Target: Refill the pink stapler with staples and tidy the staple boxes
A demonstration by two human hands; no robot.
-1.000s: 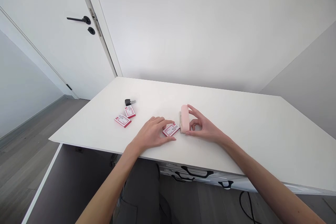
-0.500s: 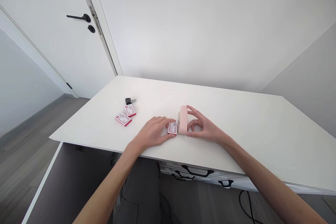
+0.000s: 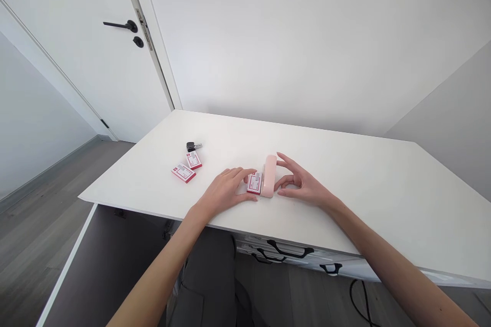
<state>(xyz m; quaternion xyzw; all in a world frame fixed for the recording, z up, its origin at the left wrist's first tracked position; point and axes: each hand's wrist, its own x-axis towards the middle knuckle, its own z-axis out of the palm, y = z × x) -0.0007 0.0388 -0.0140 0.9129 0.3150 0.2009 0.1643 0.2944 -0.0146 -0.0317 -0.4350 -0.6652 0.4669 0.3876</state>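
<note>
A small white-and-red staple box (image 3: 254, 183) lies on the white tabletop against the left side of a pink stapler (image 3: 270, 176). My left hand (image 3: 230, 189) rests around this box, index finger at its far edge and thumb just off its near edge, the fingers apart. On the stapler's other side is my right hand (image 3: 301, 184), its fingers spread and curved beside the pink body. The index fingertip is very close to the stapler; whether it touches I cannot tell.
Two more red-and-white boxes, one (image 3: 183, 172) in front of the other (image 3: 194, 160), lie to the left. Behind them is a small black-and-metal staple remover (image 3: 193, 146). Drawers with black handles (image 3: 290, 249) and an open cabinet door (image 3: 69, 260) are below the tabletop (image 3: 364, 179).
My right hand has drawn slightly away from the stapler. My left thumb has come a little off the box's near edge. The camera view has shifted slightly.
</note>
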